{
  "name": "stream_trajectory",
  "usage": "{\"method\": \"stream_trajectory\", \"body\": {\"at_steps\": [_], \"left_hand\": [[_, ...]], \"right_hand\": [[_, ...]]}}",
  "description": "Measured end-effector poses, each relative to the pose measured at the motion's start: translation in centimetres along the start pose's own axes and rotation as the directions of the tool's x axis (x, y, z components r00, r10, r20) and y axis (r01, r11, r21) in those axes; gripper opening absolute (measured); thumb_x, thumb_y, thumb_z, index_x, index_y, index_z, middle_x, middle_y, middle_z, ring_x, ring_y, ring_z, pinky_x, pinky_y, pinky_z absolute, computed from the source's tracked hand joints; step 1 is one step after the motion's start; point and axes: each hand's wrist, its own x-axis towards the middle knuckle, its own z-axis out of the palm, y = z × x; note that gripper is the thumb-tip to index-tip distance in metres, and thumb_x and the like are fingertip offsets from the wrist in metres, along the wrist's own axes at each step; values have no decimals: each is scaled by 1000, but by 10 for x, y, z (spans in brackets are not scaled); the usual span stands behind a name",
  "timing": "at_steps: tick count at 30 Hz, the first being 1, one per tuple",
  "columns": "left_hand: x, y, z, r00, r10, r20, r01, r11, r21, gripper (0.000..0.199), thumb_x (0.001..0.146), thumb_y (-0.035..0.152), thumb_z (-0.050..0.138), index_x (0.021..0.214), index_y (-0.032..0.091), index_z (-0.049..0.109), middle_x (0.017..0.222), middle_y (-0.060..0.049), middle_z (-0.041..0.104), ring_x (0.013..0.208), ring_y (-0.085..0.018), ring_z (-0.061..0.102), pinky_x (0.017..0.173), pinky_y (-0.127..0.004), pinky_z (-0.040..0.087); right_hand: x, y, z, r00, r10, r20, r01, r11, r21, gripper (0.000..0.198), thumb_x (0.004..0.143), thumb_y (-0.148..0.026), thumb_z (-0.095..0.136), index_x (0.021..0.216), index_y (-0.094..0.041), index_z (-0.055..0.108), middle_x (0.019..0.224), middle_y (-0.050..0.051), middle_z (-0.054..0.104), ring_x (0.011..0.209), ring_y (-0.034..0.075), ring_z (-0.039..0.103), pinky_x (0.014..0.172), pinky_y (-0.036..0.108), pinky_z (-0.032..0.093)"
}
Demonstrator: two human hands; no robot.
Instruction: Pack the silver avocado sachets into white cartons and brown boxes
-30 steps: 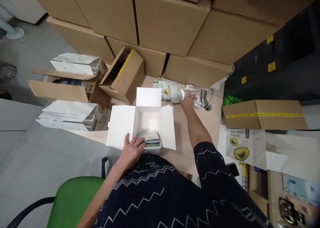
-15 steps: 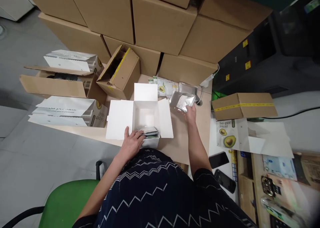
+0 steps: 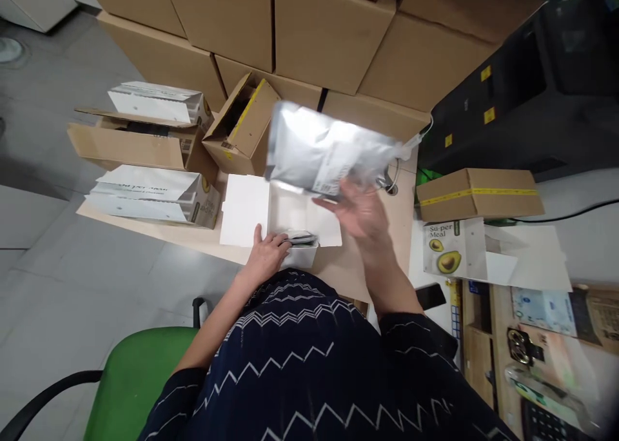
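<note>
We observe the right hand [image 3: 362, 212] grasping a silver pouch [image 3: 309, 146] by its near edge, thumb and fingers closed on the foil around the pouch's right part; the hand is slightly blurred. The left hand [image 3: 267, 255] is half open, thumb raised and set apart, fingers lightly bent and touching a few thin packets [image 3: 304, 238]; we cannot tell whether it grips them. The pouch is in the air, over the back of an open white box [image 3: 300, 259] and the surface [image 3: 400, 216] behind it. We note shiny, somewhat crinkled foil, a tilted attitude and a pale label [image 3: 334, 168] with dark print too blurred to read. The packets are inside the white box, against its near wall; its left flap lies folded outward. Farther left on the surface we record an open brown carton [image 3: 126, 146] between two white cartons printed "Su-per Meal", and beside them a tilted brown box [image 3: 256, 118] with yellow tape. Large brown cartons [image 3: 333, 31] are stacked behind. To the right sits a long brown box [image 3: 500, 196], also yellow-taped, near a black machine [image 3: 512, 99].
</note>
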Motion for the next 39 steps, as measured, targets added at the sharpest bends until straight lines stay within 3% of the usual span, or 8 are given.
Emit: {"method": "stream_trajectory", "body": {"at_steps": [4, 9, 14, 19, 23, 25, 31, 39], "left_hand": [[-1, -1, 2, 1000, -4, 1, 4, 1000, 4, 21, 94, 23, 54, 110, 23, 68, 127, -10, 67, 111, -30, 62, 112, -74, 18], [-2, -1, 5, 1000, -21, -15, 21, 999, -25, 21, 93, 23, 56, 110, 24, 69, 128, -11, 66, 110, -29, 62, 114, -74, 17], [-2, 0, 3, 1000, -29, -4, 29, 999, -13, 21, 95, 23, 54, 110, 23, 69, 128, -12, 65, 113, -30, 61, 114, -74, 17], [0, 3, 0, 999, -41, 6, 41, 999, -9, 23, 94, 23, 54, 111, 22, 70, 125, -15, 64, 111, -31, 62, 114, -73, 19], [1, 4, -2, 997, -74, 16, 73, 997, 18, 22, 92, 23, 57, 110, 20, 70, 130, -19, 59, 111, -32, 63, 114, -72, 22], [1, 5, -3, 996, -93, 13, 93, 996, 9, 21, 91, 24, 58, 108, 19, 70, 135, -21, 56, 117, -33, 60, 114, -71, 22], [2, 5, -5, 993, -118, 18, 118, 993, -27, 20, 88, 21, 62, 106, 16, 68, 149, -25, 44, 121, -36, 59, 115, -70, 21], [5, 0, -5, 998, -51, 28, 51, 999, -4, 18, 92, 20, 53, 103, 15, 67, 146, -26, 49, 117, -36, 63, 111, -74, 22]], "right_hand": [[18, 55, 15, 994, 91, -67, -88, 995, 40, 37, 70, -39, 78, 100, -27, 62, 105, 1, 72, 104, 20, 67, 80, 35, 61], [35, 88, -32, 986, 69, -153, -105, 964, -245, 44, 64, -41, 79, 100, -21, 65, 94, 2, 74, 93, 19, 69, 83, 35, 57], [35, 80, -45, 979, 116, 169, 38, 708, -706, 34, 74, -29, 66, 106, -18, 73, 101, 4, 76, 98, 23, 68, 92, 36, 51], [49, 91, -23, 842, 373, 390, 197, 461, -865, 38, 80, -12, 53, 110, -20, 75, 110, 4, 75, 101, 20, 67, 89, 29, 47], [60, 109, -8, 681, 612, 401, 374, 179, -910, 35, 85, -9, 50, 109, -18, 74, 110, 9, 75, 99, 22, 66, 80, 27, 43], [61, 116, -4, 629, 670, 394, 439, 113, -891, 33, 88, -11, 47, 108, -16, 73, 111, 11, 74, 99, 23, 65, 76, 27, 42], [59, 117, -1, 631, 660, 407, 436, 133, -890, 27, 93, -19, 48, 108, -17, 71, 110, 10, 73, 97, 22, 65, 73, 25, 40], [59, 112, -1, 525, 719, 456, 486, 186, -854, 27, 98, -35, 51, 102, -17, 71, 105, 10, 74, 91, 20, 66, 74, 26, 43]]}}
